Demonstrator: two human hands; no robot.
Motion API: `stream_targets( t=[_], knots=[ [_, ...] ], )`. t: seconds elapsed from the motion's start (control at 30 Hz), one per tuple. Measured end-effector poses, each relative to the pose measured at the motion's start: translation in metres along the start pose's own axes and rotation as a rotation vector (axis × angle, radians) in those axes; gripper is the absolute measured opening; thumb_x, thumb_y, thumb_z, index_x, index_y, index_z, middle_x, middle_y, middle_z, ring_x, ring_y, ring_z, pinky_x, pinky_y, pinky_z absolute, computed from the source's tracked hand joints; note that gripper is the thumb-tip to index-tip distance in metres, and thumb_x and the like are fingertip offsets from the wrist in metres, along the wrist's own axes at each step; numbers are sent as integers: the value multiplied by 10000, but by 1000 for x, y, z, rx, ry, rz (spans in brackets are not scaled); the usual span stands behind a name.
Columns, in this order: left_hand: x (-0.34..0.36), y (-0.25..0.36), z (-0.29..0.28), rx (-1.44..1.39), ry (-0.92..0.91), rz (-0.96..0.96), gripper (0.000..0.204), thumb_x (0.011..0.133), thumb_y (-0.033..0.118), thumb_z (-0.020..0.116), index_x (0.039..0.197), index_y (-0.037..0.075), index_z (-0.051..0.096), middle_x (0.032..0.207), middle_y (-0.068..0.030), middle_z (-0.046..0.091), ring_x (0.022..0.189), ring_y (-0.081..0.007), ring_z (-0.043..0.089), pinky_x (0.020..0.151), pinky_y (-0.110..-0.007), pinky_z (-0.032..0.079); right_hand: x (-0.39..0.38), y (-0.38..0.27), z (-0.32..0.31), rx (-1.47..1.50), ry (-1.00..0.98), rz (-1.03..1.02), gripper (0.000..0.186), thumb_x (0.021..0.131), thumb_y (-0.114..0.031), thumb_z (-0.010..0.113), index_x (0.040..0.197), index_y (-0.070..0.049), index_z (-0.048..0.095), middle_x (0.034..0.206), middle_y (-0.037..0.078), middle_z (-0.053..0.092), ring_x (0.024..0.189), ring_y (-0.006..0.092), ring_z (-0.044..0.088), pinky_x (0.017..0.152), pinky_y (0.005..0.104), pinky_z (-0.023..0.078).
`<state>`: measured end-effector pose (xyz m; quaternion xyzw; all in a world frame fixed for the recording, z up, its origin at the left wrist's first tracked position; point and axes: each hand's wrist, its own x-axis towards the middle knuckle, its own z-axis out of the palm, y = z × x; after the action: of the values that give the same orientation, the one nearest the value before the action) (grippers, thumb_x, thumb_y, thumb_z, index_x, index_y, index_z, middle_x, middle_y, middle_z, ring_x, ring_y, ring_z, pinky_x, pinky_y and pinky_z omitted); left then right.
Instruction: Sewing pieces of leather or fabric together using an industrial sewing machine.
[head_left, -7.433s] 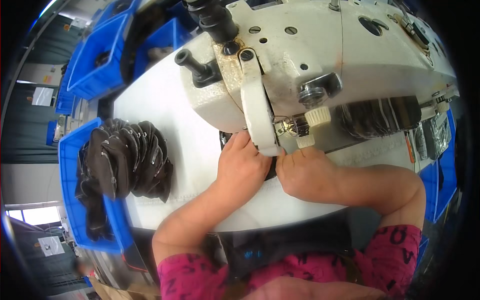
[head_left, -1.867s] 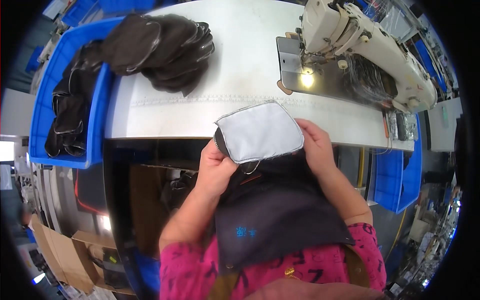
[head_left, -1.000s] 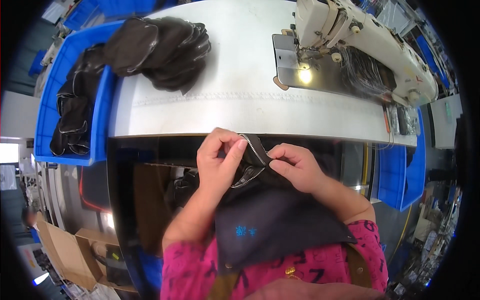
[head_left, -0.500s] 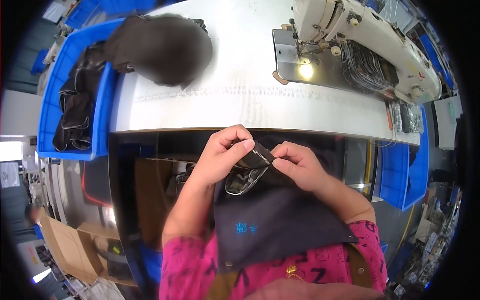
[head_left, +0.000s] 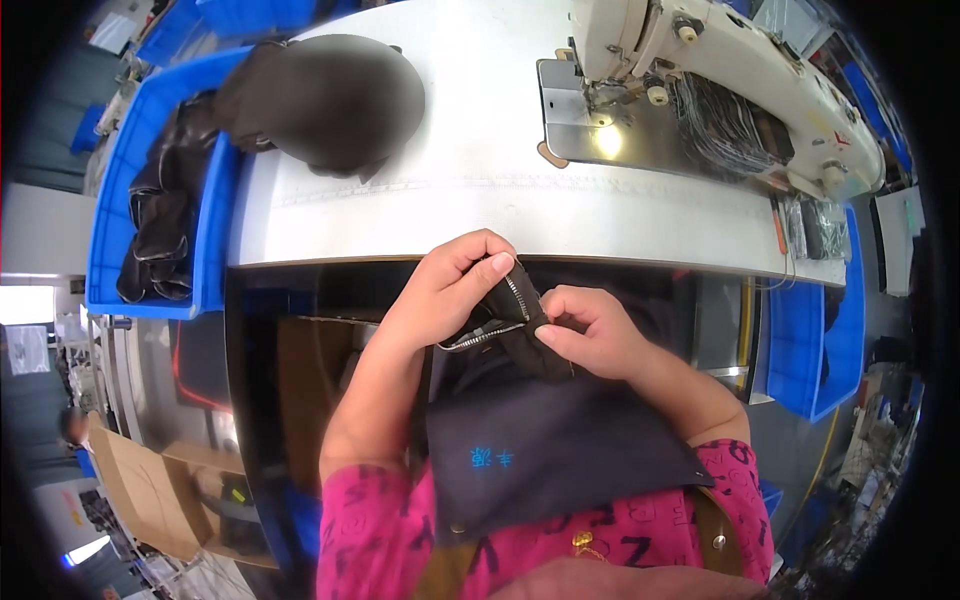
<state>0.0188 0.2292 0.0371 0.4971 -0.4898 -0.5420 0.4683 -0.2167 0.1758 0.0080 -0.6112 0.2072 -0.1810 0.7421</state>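
Between my hands, just in front of the table edge, is a dark fabric piece [head_left: 537, 352] with a silvery metal zipper that lies parted, its opening facing left. My left hand [head_left: 462, 285] pinches the upper end of the zipper edge between thumb and fingers. Lower and to the right, my right hand [head_left: 592, 328] grips the fabric beside the zipper, thumb on top and fingers curled behind. A patterned lining shows a little inside the opening. Below hangs the dark apron [head_left: 580, 430] that I wear.
A white sewing machine [head_left: 745, 85] with its lamp lit stands at the far right of the white table [head_left: 400, 225]. Dark fabric pieces [head_left: 335, 100] are heaped at the back left. Blue bins [head_left: 210, 240] flank the table, the left one holding dark pieces. An open cardboard box [head_left: 150, 500] lies lower left.
My left hand has risen slightly, lifting its zipper edge steeper. The lower zipper edge has swung up and left, and more fabric shows under my right hand.
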Motion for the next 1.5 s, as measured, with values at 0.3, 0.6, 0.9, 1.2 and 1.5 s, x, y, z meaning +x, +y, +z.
stream_targets(
  t=[0.3, 0.6, 0.9, 1.2, 1.5],
  knots=[
    [14, 7, 10, 61, -181, -32, 212, 1076, 196, 569, 966, 23, 626, 844, 43, 564, 806, -61, 483, 744, -250, 448, 2, -15, -11, 56, -29, -9, 80, 975, -85, 649, 967, -14, 614, 802, -26, 610, 710, 19, 524, 619, 223, 441],
    [24, 8, 21, 112, -185, -24, 199, 1066, 180, 577, 966, 16, 629, 837, 34, 565, 809, -66, 482, 740, -252, 443, 0, -21, -18, 67, 56, 37, 76, 969, -48, 613, 913, 3, 621, 758, 8, 660, 650, 56, 619, 588, 238, 500],
    [28, 10, 27, 106, -183, -46, 165, 1053, 154, 600, 971, 16, 638, 857, 39, 584, 831, -63, 492, 763, -247, 444, 1, -24, -21, 131, 45, 97, 83, 968, -40, 603, 900, 5, 611, 776, 19, 672, 670, 66, 639, 603, 246, 528],
    [28, 9, 20, 113, -170, -71, 164, 1050, 152, 598, 962, 18, 633, 877, 41, 588, 849, -63, 494, 785, -246, 441, 6, -18, -24, 134, 22, 84, 84, 977, -35, 581, 932, 9, 637, 813, 38, 685, 701, 73, 642, 636, 245, 543],
    [-50, -16, -78, 135, 129, -253, 158, 1059, 161, 598, 993, 27, 648, 889, 54, 610, 848, -47, 520, 781, -226, 456, 2, -1, -39, -24, 80, 99, 160, 1017, -66, 570, 1077, 22, 690, 846, 54, 697, 730, 96, 664, 692, 250, 558]
  ],
)
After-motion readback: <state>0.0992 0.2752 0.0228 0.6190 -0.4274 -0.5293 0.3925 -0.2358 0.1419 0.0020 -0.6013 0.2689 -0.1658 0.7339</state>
